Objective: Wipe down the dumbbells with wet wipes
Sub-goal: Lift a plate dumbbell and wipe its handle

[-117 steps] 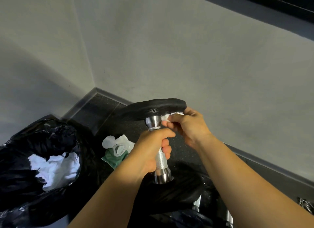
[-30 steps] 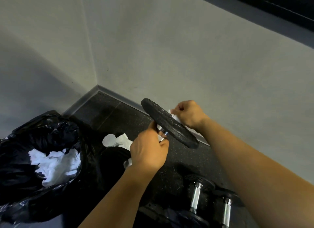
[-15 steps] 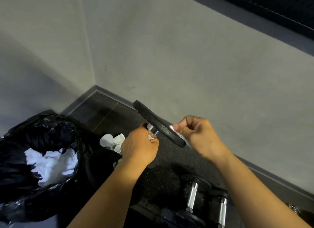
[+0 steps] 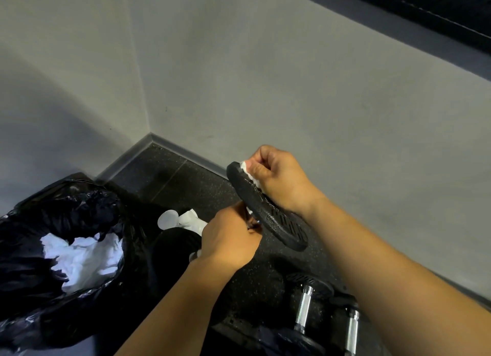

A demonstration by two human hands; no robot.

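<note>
A dumbbell (image 4: 265, 209) is held in the air above the dark floor (image 4: 170, 175), in front of the corner of the grey walls. Its long axis slants from lower left, toward the person, up to the far end. The far weight plate shows edge-on and tilted; the near plate sits in shadow below the left hand.

The left hand (image 4: 228, 238) is clenched around the handle, which it almost wholly hides. The right hand (image 4: 276, 177) is closed on a white wet wipe (image 4: 248, 173) and presses it to the outer face of the far plate at its upper rim. The right hand is therefore the one nearer the working surface; the left serves only as support.

Judgement: wiping of the plate face is in progress, and the next stroke would run down along that tilted face.

Left of the dumbbell stands a black rubbish bag (image 4: 39, 222) holding white used wipes. A wipes pack (image 4: 186, 220) lies just left of the left hand. Two further dumbbells (image 4: 305, 302) rest on the floor below the held one.
</note>
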